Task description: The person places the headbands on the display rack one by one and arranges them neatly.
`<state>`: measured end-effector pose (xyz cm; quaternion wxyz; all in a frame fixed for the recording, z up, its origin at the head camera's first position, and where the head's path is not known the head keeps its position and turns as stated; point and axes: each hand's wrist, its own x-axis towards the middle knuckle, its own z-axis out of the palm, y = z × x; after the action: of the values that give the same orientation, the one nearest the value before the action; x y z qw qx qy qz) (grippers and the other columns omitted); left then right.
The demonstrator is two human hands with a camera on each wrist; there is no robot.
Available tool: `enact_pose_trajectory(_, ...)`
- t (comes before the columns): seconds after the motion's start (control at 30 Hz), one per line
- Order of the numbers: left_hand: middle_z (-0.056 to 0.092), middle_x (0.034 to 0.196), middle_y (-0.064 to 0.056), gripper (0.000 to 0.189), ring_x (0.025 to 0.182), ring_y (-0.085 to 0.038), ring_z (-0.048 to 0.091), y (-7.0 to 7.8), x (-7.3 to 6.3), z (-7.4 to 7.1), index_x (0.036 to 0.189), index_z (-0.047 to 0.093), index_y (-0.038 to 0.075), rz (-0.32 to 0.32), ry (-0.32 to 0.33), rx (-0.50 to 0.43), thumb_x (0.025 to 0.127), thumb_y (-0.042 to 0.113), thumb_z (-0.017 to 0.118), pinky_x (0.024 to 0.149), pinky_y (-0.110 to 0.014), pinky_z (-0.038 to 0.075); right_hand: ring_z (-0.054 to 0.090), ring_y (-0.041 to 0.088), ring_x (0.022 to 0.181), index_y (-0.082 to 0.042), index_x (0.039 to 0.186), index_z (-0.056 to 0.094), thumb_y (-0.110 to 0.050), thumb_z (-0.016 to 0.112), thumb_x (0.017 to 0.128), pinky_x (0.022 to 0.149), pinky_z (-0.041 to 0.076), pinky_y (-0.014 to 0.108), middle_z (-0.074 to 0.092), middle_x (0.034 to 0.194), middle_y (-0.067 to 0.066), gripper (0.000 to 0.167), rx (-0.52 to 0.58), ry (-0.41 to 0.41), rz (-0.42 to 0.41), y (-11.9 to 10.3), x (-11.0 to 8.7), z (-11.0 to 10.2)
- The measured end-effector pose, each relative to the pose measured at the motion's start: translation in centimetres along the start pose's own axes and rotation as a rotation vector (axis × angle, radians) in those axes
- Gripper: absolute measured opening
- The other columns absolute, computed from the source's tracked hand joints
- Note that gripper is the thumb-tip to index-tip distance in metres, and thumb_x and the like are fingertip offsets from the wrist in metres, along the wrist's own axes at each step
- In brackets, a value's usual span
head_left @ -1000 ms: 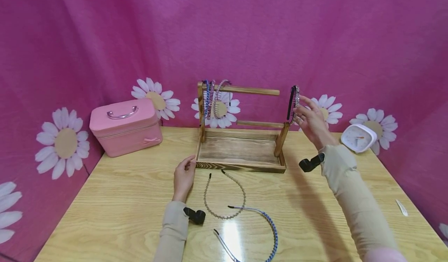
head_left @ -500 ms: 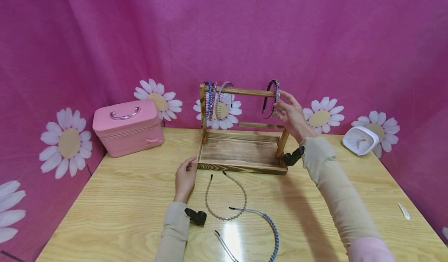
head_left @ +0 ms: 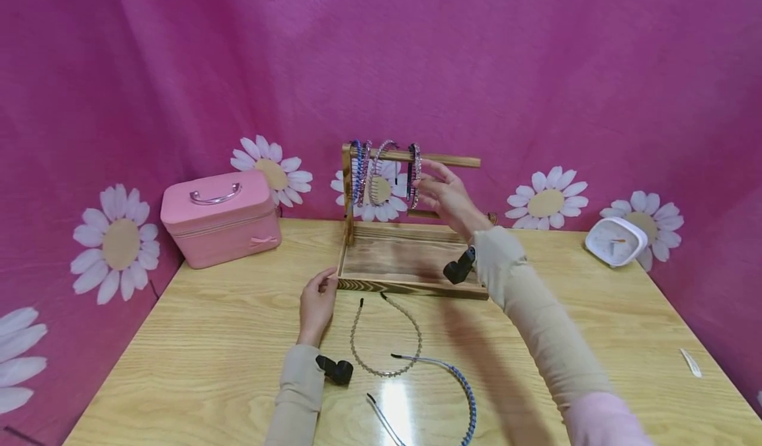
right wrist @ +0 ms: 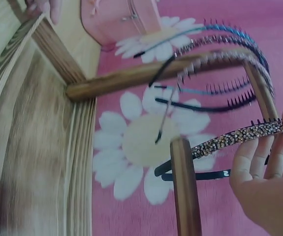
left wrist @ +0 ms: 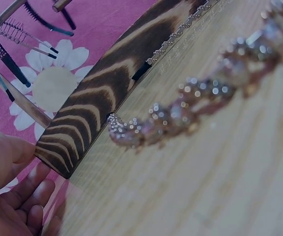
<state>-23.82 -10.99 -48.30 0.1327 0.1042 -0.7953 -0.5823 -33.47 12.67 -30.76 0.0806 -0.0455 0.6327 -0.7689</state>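
Right hand [head_left: 448,198] pinched glittery black headband [head_left: 416,184] at brown wooden rack [head_left: 411,288].
Left hand [head_left: 317,306] pinched rack's corner; headband seemed light, best held mid-arch.

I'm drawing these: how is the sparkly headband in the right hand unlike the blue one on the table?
The sparkly headband is covered in shiny bits; the blue headband is patterned blue. The right hand holds the sparkly headband up, while the blue headband lies on the table. Both are curved, with dark ends.
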Motion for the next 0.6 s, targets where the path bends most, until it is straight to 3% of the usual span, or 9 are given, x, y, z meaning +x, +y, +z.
enact_pose_trajectory(0.17, 0.067, 0.106, -0.017, 0.027, 0.095, -0.026, 0.059, -0.2, 0.0, 0.1, 0.119, 0.069, 0.005, 0.003, 0.005, -0.013, 0.097, 0.013, 0.057, 0.081, -0.031, 0.044, 0.054, 0.015, 0.107, -0.010, 0.151, 0.032, 0.001, 0.050, 0.097, 0.114, 0.036, 0.041, 0.051, 0.120, 0.003, 0.058, -0.006, -0.035, -0.006, 0.4, 0.5, 1.9)
enact_pose_trajectory(0.37, 0.067, 0.107, -0.017, 0.027, 0.096, -0.026, 0.060, -0.2, 0.1, 0.2, 0.119, 0.070, 0.006, 0.003, 0.006, -0.009, 0.096, 0.013, 0.057, 0.082, -0.031, 0.044, 0.044, 0.028, 0.134, -0.010, 0.152, 0.031, 0.002, 0.051, 0.096, 0.113, 0.038, 0.037, 0.035, 0.152, 0.017, 0.060, 0.011, -0.035, 0.001, 0.6, 0.9, 3.1)
enact_pose_trajectory(0.47, 0.067, 0.107, -0.017, 0.027, 0.096, -0.026, 0.060, -0.2, 0.1, 0.2, 0.119, 0.070, 0.006, 0.005, 0.006, -0.004, 0.096, 0.014, 0.057, 0.082, -0.032, 0.044, 0.044, 0.029, 0.134, -0.008, 0.152, 0.032, 0.002, 0.051, 0.096, 0.111, 0.039, 0.036, 0.034, 0.153, 0.019, 0.059, 0.031, -0.029, -0.006, 0.6, 1.0, 3.4)
enact_pose_trajectory(0.6, 0.067, 0.107, -0.017, 0.027, 0.096, -0.027, 0.060, -0.3, 0.1, 0.1, 0.119, 0.070, 0.006, 0.008, 0.010, -0.006, 0.096, 0.013, 0.057, 0.082, -0.032, 0.044, 0.052, 0.022, 0.117, -0.006, 0.151, 0.032, 0.002, 0.049, 0.098, 0.112, 0.038, 0.038, 0.045, 0.140, 0.014, 0.056, 0.030, -0.042, -0.011, 0.9, 1.0, 3.3)
